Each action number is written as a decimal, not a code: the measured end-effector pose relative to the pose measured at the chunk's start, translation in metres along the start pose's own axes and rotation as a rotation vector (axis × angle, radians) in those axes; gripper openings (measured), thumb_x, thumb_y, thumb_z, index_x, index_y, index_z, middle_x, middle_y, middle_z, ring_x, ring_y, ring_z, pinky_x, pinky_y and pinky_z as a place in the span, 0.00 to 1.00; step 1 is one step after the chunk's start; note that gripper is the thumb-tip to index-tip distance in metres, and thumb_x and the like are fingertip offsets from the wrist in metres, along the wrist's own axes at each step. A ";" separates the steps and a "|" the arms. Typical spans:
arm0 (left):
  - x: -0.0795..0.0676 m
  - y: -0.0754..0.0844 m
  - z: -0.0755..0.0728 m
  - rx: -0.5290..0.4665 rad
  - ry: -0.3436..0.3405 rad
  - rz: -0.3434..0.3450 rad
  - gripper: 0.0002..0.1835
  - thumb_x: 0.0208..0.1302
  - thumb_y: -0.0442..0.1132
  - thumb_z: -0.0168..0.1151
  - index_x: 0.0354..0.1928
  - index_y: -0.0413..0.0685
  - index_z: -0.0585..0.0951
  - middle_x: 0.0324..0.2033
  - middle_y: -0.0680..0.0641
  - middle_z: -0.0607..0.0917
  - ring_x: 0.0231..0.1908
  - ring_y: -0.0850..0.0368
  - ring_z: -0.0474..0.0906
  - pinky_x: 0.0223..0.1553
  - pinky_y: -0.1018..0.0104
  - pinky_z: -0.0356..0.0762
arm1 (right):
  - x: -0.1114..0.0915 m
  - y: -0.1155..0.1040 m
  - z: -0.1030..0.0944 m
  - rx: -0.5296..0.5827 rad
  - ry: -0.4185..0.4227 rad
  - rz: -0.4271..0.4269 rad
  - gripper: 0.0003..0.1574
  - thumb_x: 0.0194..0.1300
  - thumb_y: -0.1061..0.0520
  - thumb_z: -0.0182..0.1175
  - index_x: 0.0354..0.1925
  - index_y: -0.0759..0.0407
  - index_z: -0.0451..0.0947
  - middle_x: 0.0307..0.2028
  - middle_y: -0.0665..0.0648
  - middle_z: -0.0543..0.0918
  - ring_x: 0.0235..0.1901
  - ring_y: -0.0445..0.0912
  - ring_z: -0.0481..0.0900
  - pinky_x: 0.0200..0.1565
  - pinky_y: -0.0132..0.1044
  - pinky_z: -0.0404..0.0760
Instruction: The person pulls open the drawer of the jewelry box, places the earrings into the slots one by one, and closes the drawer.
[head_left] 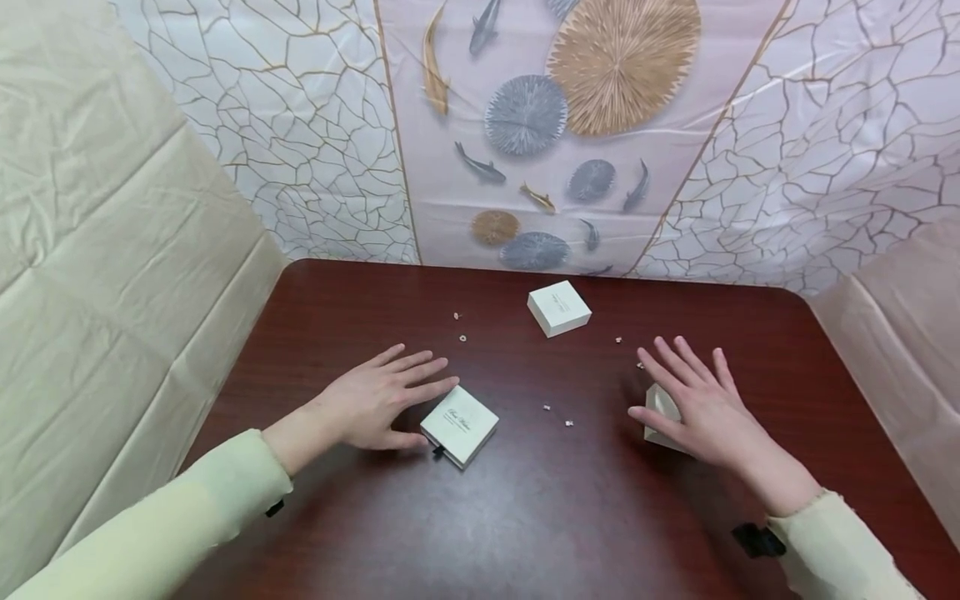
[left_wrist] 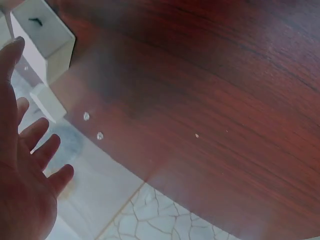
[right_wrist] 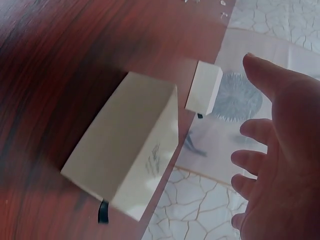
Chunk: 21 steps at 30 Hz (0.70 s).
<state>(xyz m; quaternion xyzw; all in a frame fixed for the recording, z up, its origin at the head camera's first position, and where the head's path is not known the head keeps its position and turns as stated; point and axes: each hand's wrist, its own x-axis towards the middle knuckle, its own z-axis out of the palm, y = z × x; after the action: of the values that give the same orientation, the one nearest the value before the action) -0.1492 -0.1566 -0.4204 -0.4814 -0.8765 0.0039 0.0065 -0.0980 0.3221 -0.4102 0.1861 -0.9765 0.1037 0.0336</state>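
Note:
My left hand (head_left: 382, 404) is spread with straight fingers beside a small white box (head_left: 459, 425), which has printed lettering on top and a black ribbon tab. The fingertips are right at the box's left edge. On the other side, my right hand (head_left: 701, 408) spreads its fingers over a second white box (head_left: 660, 408), partly hidden beneath it. In the right wrist view that box (right_wrist: 120, 140) also shows a black ribbon tab (right_wrist: 103, 212), and the hand (right_wrist: 280, 150) holds nothing. The left wrist view shows the left hand (left_wrist: 30, 165) with nothing in it.
A third white box (head_left: 559, 308) stands near the table's far edge. Several tiny shiny pieces, such as a light one (head_left: 569, 423) and a ring-like one (head_left: 462, 338), lie scattered on the dark red-brown table (head_left: 480, 533). Patterned cloth (head_left: 330, 142) hangs behind.

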 end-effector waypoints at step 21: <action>0.019 0.023 0.021 0.048 0.014 0.212 0.40 0.72 0.64 0.63 0.80 0.57 0.71 0.77 0.44 0.72 0.77 0.47 0.69 0.78 0.44 0.63 | 0.013 -0.038 0.017 0.043 -0.076 -0.064 0.51 0.72 0.36 0.67 0.82 0.56 0.64 0.82 0.66 0.60 0.83 0.65 0.49 0.79 0.70 0.35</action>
<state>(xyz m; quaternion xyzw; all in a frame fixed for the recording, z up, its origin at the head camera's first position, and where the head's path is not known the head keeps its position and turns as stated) -0.1399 -0.1280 -0.4411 -0.5713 -0.8201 0.0220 0.0236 -0.0969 0.2796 -0.4179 0.2216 -0.9682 0.1163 -0.0044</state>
